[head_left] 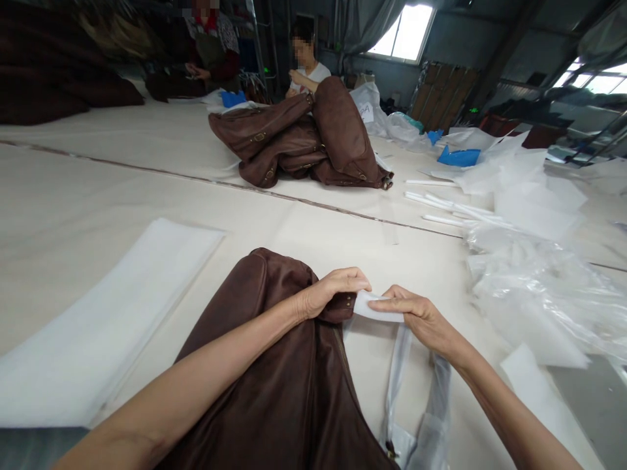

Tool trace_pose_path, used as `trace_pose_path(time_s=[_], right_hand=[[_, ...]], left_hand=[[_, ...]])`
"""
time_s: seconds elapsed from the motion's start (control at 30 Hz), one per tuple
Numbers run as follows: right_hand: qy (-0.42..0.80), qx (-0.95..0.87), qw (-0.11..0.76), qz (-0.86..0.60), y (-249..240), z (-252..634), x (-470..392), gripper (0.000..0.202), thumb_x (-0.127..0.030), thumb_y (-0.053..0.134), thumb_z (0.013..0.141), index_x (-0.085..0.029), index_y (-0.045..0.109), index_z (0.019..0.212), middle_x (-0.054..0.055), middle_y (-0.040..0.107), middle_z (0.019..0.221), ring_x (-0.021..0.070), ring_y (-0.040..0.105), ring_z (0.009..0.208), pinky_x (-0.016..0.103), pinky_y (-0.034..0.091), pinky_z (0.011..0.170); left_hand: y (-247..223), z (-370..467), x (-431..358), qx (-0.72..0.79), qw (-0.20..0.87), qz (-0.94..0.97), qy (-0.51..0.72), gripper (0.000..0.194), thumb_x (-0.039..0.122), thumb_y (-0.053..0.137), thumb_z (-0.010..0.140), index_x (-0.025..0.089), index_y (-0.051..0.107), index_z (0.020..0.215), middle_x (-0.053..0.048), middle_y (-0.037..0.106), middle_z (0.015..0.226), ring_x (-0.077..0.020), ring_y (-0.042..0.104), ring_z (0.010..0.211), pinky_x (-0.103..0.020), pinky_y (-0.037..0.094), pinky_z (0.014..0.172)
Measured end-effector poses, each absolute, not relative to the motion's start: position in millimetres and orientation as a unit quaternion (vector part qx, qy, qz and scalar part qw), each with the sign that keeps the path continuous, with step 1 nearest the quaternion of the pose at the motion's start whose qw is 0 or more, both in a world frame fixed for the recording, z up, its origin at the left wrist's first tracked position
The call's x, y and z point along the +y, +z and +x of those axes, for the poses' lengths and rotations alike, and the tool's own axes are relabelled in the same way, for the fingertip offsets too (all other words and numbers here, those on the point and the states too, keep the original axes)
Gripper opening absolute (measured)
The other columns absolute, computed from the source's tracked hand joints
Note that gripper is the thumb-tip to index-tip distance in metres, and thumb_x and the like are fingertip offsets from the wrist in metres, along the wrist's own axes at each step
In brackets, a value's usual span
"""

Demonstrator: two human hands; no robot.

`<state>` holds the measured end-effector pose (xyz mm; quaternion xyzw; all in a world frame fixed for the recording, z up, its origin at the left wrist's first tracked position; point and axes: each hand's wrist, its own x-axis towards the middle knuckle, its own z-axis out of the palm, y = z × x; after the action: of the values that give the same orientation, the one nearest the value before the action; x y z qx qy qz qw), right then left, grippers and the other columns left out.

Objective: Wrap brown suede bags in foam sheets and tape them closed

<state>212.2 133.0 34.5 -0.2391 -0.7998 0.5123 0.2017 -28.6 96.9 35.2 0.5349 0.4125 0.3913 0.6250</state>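
While a brown leather bag (264, 372) lies on the pale tabletop (161, 189) nearest the person, the left hand (336, 290) grips its riveted leather tab (340, 309), fingers pressed together; the right hand (424, 318) pinches a white strip (365, 308) between thumb and fingers, the strip's other end meeting the tab; more brown leather bags (304, 140) lie heaped beyond; clear plastic wrapping (539, 281) sprawls at right.

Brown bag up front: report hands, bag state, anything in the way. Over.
Left hand holding riveted brown tab. Right hand pinching white strip beside it. Brown bag nearest the person; left forearm hides part of it.
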Motion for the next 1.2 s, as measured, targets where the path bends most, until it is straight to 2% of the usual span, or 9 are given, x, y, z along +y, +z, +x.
trace_pose_path(time_s=[0.23,0.37,0.43,0.5,0.6,0.73,0.87,1.0,1.2], right_hand=[[0.468,-0.816,0.244,-0.236,30.1,212.5,131.5,0.031,-0.031,0.046,0.099,-0.028,0.075,0.110,0.006,0.056,0.094,0.0182,0.058,0.089,0.036,0.046,0.088],[0.366,-0.850,0.271,-0.265,43.1,234.4,109.2,0.035,-0.021,0.047,0.096,-0.025,0.065,0.127,0.010,0.054,0.128,0.0215,0.050,0.123,0.039,0.037,0.107],[0.308,-0.835,0.316,-0.328,50.1,264.7,94.4,0.039,-0.023,0.049,0.096,-0.024,0.059,0.133,0.011,0.054,0.133,0.0208,0.050,0.125,0.039,0.036,0.108],[0.253,-0.781,0.372,-0.434,57.4,309.3,75.6,0.036,-0.029,0.052,0.094,-0.021,0.062,0.128,0.010,0.062,0.119,0.0204,0.058,0.111,0.037,0.043,0.101],[0.165,-0.623,0.411,-0.644,70.6,390.7,43.1,0.030,-0.038,0.057,0.087,-0.020,0.072,0.105,0.007,0.069,0.101,0.0209,0.063,0.092,0.033,0.048,0.087],[0.114,-0.479,0.376,-0.785,86.5,480.8,14.2,0.022,-0.035,0.059,0.076,-0.019,0.074,0.080,0.006,0.071,0.082,0.0228,0.061,0.081,0.032,0.045,0.076],[0.171,-0.422,0.325,-0.829,87.2,515.4,6.8,0.020,-0.033,0.063,0.067,-0.017,0.067,0.055,0.003,0.061,0.053,0.0186,0.055,0.061,0.030,0.040,0.064],[0.233,-0.382,0.318,-0.836,79.4,518.0,8.6,0.019,-0.033,0.066,0.060,-0.017,0.064,0.052,0.002,0.059,0.052,0.0156,0.052,0.059,0.029,0.037,0.060],[0.247,-0.351,0.379,-0.820,83.7,520.0,6.3,0.021,-0.037,0.070,0.051,-0.017,0.064,0.056,0.003,0.062,0.057,0.0172,0.054,0.064,0.030,0.038,0.064]], left_hand=[[38.4,-30.8,107.7,0.425,0.611,0.611,0.269,0.034,0.046,0.074,0.066,0.015,0.066,0.076,0.002,0.053,0.063,-0.0137,0.046,0.061,-0.023,0.032,0.056],[42.2,-28.8,107.6,0.444,0.599,0.611,0.264,0.038,0.051,0.074,0.068,0.015,0.066,0.074,0.001,0.057,0.066,-0.0133,0.046,0.062,-0.022,0.034,0.058],[41.0,-30.3,110.7,0.457,0.624,0.578,0.259,0.041,0.055,0.073,0.070,0.015,0.065,0.071,0.001,0.058,0.064,-0.0121,0.045,0.058,-0.020,0.034,0.054],[39.7,-29.3,116.6,0.477,0.633,0.553,0.257,0.044,0.057,0.077,0.065,0.016,0.065,0.069,0.002,0.059,0.063,-0.0117,0.047,0.058,-0.018,0.034,0.053],[42.3,-17.4,124.2,0.515,0.635,0.502,0.282,0.052,0.058,0.086,0.050,0.016,0.065,0.072,0.002,0.063,0.062,-0.0126,0.052,0.059,-0.018,0.038,0.054],[47.8,10.3,125.9,0.534,0.642,0.455,0.310,0.064,0.059,0.090,0.035,0.015,0.064,0.074,0.002,0.066,0.063,-0.0131,0.055,0.058,-0.019,0.042,0.056],[43.6,24.9,122.4,0.532,0.632,0.491,0.278,0.066,0.065,0.088,0.037,0.015,0.061,0.069,0.004,0.062,0.057,-0.0108,0.051,0.054,-0.017,0.037,0.052],[39.2,21.2,119.5,0.538,0.646,0.469,0.270,0.070,0.066,0.088,0.035,0.016,0.063,0.076,0.004,0.065,0.061,-0.0115,0.054,0.057,-0.017,0.041,0.056],[35.5,16.2,119.4,0.553,0.639,0.472,0.251,0.072,0.069,0.087,0.034,0.018,0.061,0.077,0.004,0.063,0.058,-0.0116,0.053,0.053,-0.018,0.041,0.052]])
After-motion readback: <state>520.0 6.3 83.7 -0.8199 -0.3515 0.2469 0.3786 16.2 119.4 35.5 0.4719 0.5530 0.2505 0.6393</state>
